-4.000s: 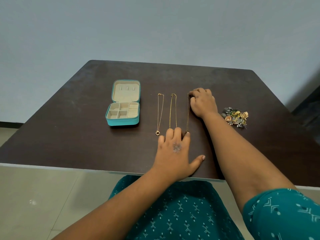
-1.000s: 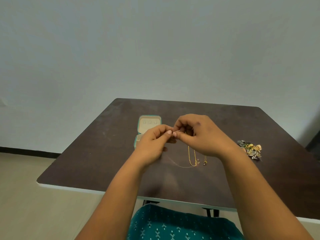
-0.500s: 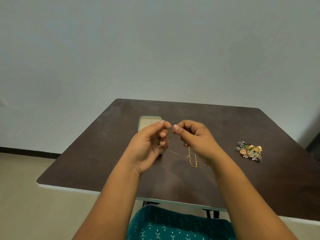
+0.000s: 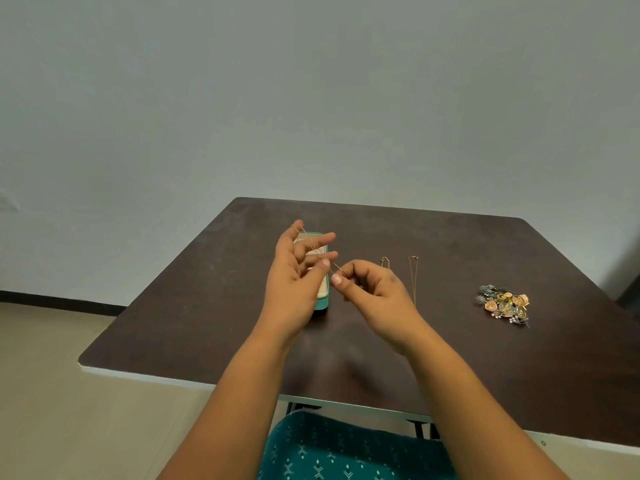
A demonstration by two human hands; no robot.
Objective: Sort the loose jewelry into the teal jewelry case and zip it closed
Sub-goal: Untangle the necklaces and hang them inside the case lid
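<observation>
Both hands are raised above the tabletop [image 4: 207, 306] with a thin gold chain [image 4: 334, 266] strung between them. The left hand [image 4: 298, 282] has its fingers spread and mostly straight, the chain looped over them and apparently pinned by the thumb against a fingertip. The right hand [image 4: 374, 292] is curled, pinching the chain's other end between thumb and forefinger, just right of the left hand's fingertips.

The teal jewelry case [image 4: 322, 303] lies open directly behind and under the left hand, largely hidden by it. Beyond the right hand's knuckles two more necklaces [image 4: 414, 278] lie stretched out on the tabletop, and well to its right sits a heap of earrings and brooches [image 4: 504, 306].

The step looks like gathering this chain into a small coil before lowering it into a compartment. To do it well, wind it in even, loose turns round the left fingers, keeping light tension from the right pinch so no loop crosses another. Then slide the coil off whole over the case rather than dropping it strand by strand, since a chain this fine would likely knot easily.
</observation>
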